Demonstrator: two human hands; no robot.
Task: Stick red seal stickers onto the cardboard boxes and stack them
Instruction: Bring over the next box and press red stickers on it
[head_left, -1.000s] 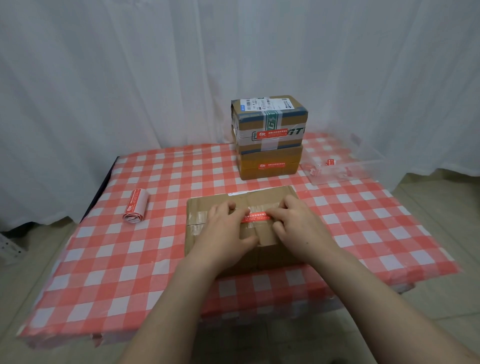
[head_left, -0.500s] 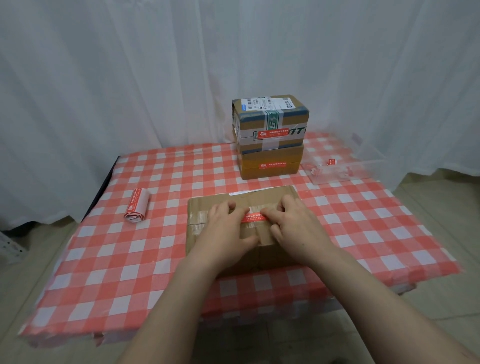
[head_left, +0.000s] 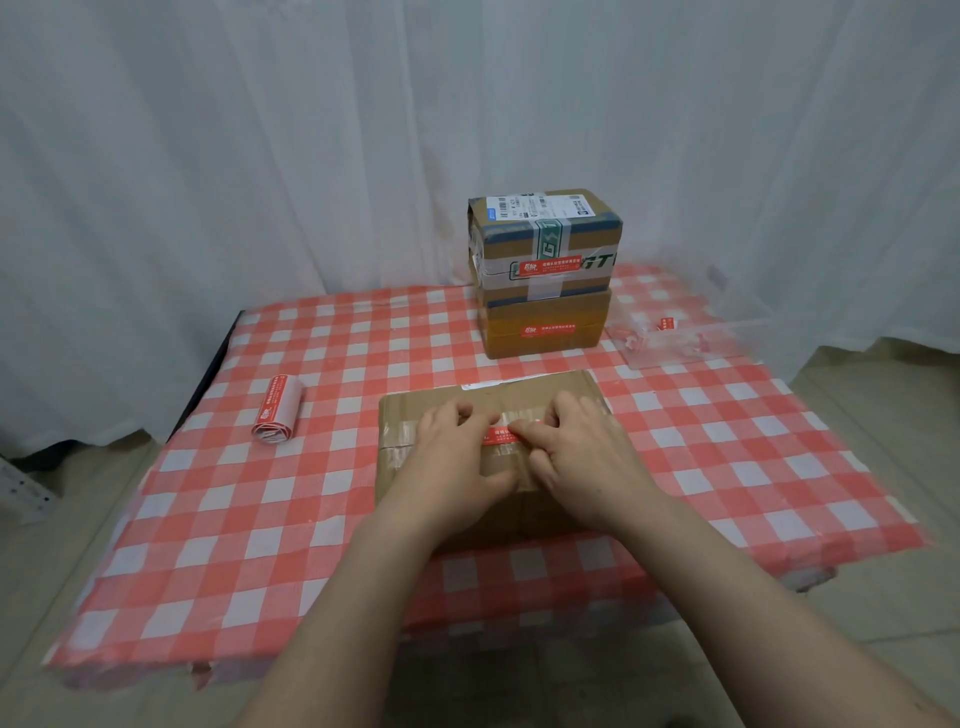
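A flat brown cardboard box (head_left: 410, 415) lies near the table's front edge. A red seal sticker (head_left: 497, 435) runs across the taped seam on its top. My left hand (head_left: 457, 457) rests on the box and covers the sticker's left end with bent fingers. My right hand (head_left: 584, 460) presses the sticker's right part with its fingertips, the index finger lying along the strip. At the back stand two stacked boxes, the taped upper box (head_left: 545, 236) on the lower box (head_left: 545, 332), each with a red sticker on its front.
A roll of red stickers (head_left: 278, 413) lies on the checked tablecloth (head_left: 260, 519) to the left. A clear plastic tray (head_left: 685, 343) with small red bits sits at the back right. White curtains hang behind the table, and floor shows on both sides.
My right fingertips have slid a little to the left along the sticker, so less of the red strip shows. The left hand and the box have stayed put.
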